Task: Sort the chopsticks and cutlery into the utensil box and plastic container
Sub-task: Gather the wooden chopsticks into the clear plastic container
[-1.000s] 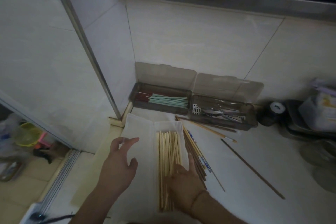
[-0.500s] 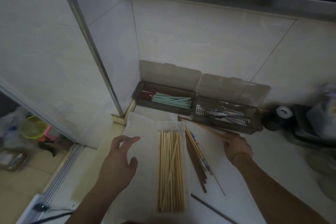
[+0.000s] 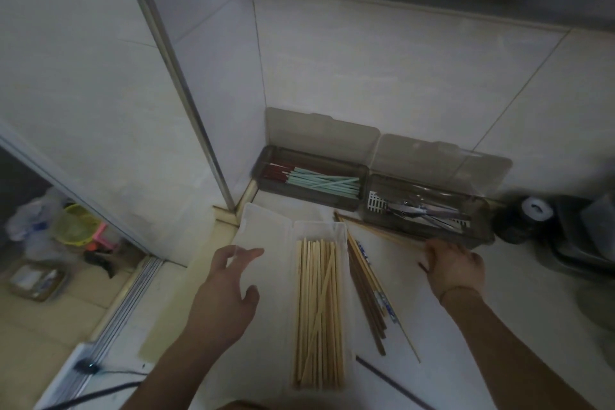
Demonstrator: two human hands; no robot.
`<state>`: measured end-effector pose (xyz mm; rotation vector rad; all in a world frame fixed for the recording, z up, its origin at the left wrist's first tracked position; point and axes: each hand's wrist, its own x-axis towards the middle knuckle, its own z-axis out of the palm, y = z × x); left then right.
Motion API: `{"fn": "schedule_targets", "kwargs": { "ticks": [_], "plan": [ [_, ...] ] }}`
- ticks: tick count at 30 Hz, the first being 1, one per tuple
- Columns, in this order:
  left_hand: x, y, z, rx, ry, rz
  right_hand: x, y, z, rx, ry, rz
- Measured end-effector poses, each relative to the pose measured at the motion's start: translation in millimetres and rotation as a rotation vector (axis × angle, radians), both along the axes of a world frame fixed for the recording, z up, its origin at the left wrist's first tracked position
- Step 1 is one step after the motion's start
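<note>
A white plastic container (image 3: 346,263) lies on the counter with several pale wooden chopsticks (image 3: 319,313) in it, its lid (image 3: 266,236) open to the left. My left hand (image 3: 223,296) hovers over the lid, fingers spread, holding nothing. A bundle of dark and patterned chopsticks (image 3: 367,286) lies just right of the container. My right hand (image 3: 454,265) rests on the ends of thin wooden chopsticks (image 3: 376,230) in front of the grey utensil box (image 3: 479,235), fingers curled on them. The box holds metal cutlery (image 3: 419,213); its left half (image 3: 266,173) holds green and red chopsticks (image 3: 319,180).
One dark chopstick (image 3: 389,379) lies loose at the lower right. A dark round jar (image 3: 522,220) and a dark tray (image 3: 572,243) stand right of the box. The tiled wall and a metal door frame (image 3: 186,90) close the corner; the counter edge drops left to the floor.
My right hand left the pale chopsticks in the container and reached right and forward to the thin chopsticks by the utensil box. My left hand stayed over the lid.
</note>
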<state>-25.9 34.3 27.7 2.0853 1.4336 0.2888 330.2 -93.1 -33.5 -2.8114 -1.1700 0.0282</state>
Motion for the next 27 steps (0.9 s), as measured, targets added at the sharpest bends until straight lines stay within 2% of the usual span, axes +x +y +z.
{"fn": "schedule_targets", "kwargs": {
  "ticks": [5,9,11,13,16,19,22,27],
  "plan": [
    [-1,0,0,-0.004,-0.026,0.002,-12,-48,45,0.046,0.062,0.076],
    [-1,0,-1,-0.001,-0.034,-0.003,-58,-80,69,0.401,0.241,0.088],
    [-2,0,-2,0.002,-0.046,-0.01,-92,-78,77,0.551,0.318,0.188],
    [-2,0,-3,-0.003,-0.047,-0.009,-130,-66,77,0.608,0.336,0.319],
    [0,0,-1,-0.004,-0.04,-0.007,-170,-46,61,0.496,0.183,0.562],
    [1,-1,2,-0.002,-0.038,-0.009,-185,-33,34,0.199,-0.002,0.741],
    [2,-2,3,0.003,-0.04,-0.014,-190,-25,19,-0.058,-0.066,0.818],
    [2,-4,4,0.008,-0.034,-0.006,-186,-23,16,-0.094,-0.072,0.89]
  ]
}}
